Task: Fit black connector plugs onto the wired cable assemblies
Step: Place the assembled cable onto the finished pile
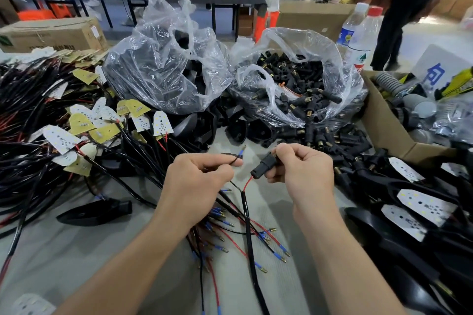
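My right hand (pixel 304 174) pinches the black plug (pixel 263 165), near centre, with the red wire (pixel 247 183) seated in it. My left hand (pixel 199 181) pinches the black wire (pixel 234 161) just left. I'd square its tip to the plug, then push straight.

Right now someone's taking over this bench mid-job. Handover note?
Left hand: pinches the black wire, its blue-sleeved tip bare.
Right hand: grips a plug, and the red wire enters it.
Done: red wire looks seated.
Left: black wire into the plug, then the cable pile.
Spare plugs are in the open bag.
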Available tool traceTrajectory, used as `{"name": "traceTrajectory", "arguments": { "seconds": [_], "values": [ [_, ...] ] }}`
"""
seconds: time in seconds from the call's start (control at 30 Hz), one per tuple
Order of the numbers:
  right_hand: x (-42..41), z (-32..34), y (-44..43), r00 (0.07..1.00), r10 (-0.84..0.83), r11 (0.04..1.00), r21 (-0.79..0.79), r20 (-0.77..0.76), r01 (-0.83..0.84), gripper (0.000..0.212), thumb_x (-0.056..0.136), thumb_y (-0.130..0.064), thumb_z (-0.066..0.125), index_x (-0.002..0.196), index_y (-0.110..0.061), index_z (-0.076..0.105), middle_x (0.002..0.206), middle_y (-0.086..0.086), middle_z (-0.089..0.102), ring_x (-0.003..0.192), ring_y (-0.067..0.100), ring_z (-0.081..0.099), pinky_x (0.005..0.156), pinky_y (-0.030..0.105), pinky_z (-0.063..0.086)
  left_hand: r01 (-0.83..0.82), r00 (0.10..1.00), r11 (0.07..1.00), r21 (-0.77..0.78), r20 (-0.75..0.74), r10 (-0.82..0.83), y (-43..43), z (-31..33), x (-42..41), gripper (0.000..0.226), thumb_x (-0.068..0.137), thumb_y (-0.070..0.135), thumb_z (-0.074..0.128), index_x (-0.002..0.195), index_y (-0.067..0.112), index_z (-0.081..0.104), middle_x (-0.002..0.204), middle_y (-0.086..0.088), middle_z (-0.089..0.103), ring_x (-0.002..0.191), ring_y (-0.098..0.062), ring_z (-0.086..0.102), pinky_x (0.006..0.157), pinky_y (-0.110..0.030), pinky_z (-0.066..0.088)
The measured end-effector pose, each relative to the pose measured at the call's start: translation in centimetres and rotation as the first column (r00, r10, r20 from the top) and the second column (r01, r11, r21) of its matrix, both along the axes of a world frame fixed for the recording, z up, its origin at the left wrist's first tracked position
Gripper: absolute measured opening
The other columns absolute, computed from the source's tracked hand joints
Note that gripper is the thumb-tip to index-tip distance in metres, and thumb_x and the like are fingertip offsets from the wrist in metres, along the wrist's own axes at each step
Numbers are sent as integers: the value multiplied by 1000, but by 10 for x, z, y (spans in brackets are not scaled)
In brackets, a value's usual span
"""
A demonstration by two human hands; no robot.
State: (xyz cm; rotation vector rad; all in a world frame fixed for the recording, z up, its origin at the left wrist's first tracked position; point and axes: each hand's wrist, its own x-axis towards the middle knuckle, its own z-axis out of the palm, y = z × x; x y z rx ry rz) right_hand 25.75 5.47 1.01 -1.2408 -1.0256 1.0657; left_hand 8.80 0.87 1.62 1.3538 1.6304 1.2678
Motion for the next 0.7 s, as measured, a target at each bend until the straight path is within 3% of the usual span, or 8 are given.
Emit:
{"name": "traceTrajectory", "arguments": {
  "seconds": [0.07, 0.13, 0.23, 0.3, 0.37, 0.47, 0.57, 0.7],
  "values": [
    [-2, -1, 0, 999, -22, 1000, -4, 33, 23, 29, 92, -12, 62, 68, -21, 76, 57, 10, 70, 46, 18, 60, 53, 32, 56, 43, 996, 999, 18, -74, -42, -2, -1, 0, 18, 70, 49, 63, 79, 51, 79, 81, 10, 76, 66, -8, 62, 67, -26, 49],
    [-2, -2, 0, 998, -42, 999, -11, 55, 43, 28, 92, -15, 62, 69, -23, 76, 56, 9, 70, 45, 17, 61, 54, 32, 57, 76, 992, 996, 39, -100, -72, -3, -2, 0, 22, 75, 57, 63, 74, 43, 80, 90, 19, 75, 85, -5, 68, 80, -28, 52],
    [-1, -3, 0, 998, -61, 998, -30, 32, 62, 28, 91, -15, 62, 69, -24, 77, 58, 10, 70, 47, 17, 62, 56, 34, 59, 146, 989, 985, 92, -3, -147, -4, -2, 1, 40, 85, 56, 60, 65, 27, 77, 86, 7, 75, 88, -10, 68, 86, -34, 46],
    [0, -3, 1, 998, -64, 997, -45, 4, 64, 28, 91, -14, 63, 68, -20, 77, 59, 11, 71, 47, 18, 61, 56, 34, 57, 161, 980, 981, 106, 100, -171, -5, -1, 4, 43, 91, 50, 60, 62, 23, 75, 83, 4, 77, 88, -3, 69, 86, -30, 42],
    [1, -3, 2, 999, -48, 997, -60, -5, 47, 27, 92, -13, 64, 67, -15, 76, 59, 11, 70, 47, 19, 61, 58, 36, 58, 154, 977, 986, 67, 138, -162, -5, -2, 8, 38, 95, 42, 60, 67, 24, 78, 83, 2, 79, 84, -3, 71, 79, -24, 47],
    [0, -4, 2, 1000, -2, 998, -68, -15, 1, 28, 93, -11, 63, 67, -10, 74, 58, 13, 69, 46, 20, 59, 57, 36, 57, 94, 967, 996, 7, 235, -93, -5, -4, 12, 29, 98, 14, 63, 91, 36, 81, 78, -8, 78, 66, -18, 73, 62, -21, 54],
    [-2, -5, 0, 999, 41, 996, -77, -4, -41, 28, 94, -11, 62, 69, -9, 74, 60, 15, 70, 47, 21, 61, 57, 35, 58, 16, 958, 999, 35, 286, -25, -3, -9, 10, 36, 96, 6, 66, 110, 38, 73, 75, -12, 77, 66, -22, 75, 63, -23, 58],
    [-2, -4, 0, 999, 37, 995, -90, -12, -38, 29, 93, -10, 62, 67, -7, 73, 57, 15, 69, 47, 22, 61, 56, 34, 57, -69, 985, 995, 77, 165, 56, -3, -13, 11, 40, 95, 10, 68, 95, 48, 78, 71, -2, 77, 65, -13, 74, 68, -26, 59]
  ]
}}
